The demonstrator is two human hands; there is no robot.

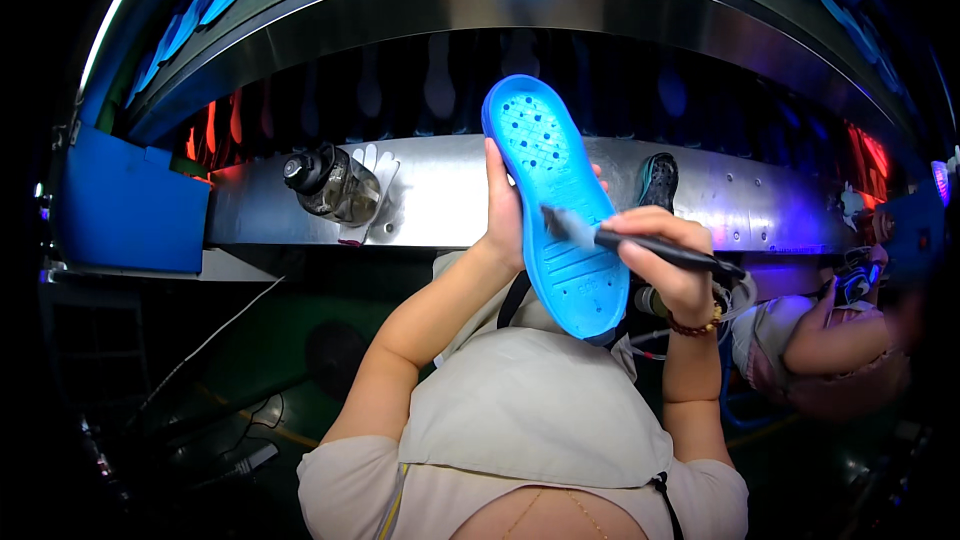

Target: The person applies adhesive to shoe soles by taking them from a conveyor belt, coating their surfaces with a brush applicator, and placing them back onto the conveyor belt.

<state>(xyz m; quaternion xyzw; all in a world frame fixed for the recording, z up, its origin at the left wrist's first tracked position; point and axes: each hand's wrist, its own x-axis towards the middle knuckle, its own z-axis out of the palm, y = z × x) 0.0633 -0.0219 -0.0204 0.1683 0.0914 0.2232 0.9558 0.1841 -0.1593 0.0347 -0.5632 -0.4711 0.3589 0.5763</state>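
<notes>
A bright blue shoe sole stands tilted in front of my body, its inner face turned up. That face shows a raised rim, holes near the toe end and ribbed grooves lower down. My left hand is closed round the sole's left edge, its fingertips showing past the far edge. In my right hand is a brush with a black handle. Its pale bristles are blurred and lie over the middle of the sole; I cannot tell if they touch. Behind the handle hangs a pale tube or cord.
A metal ledge runs ahead of me, carrying a dark bottle, white gloves and a black shoe. Beyond it, a raised conveyor bears several blue soles. At right is another person's arm. A blue cabinet stands left.
</notes>
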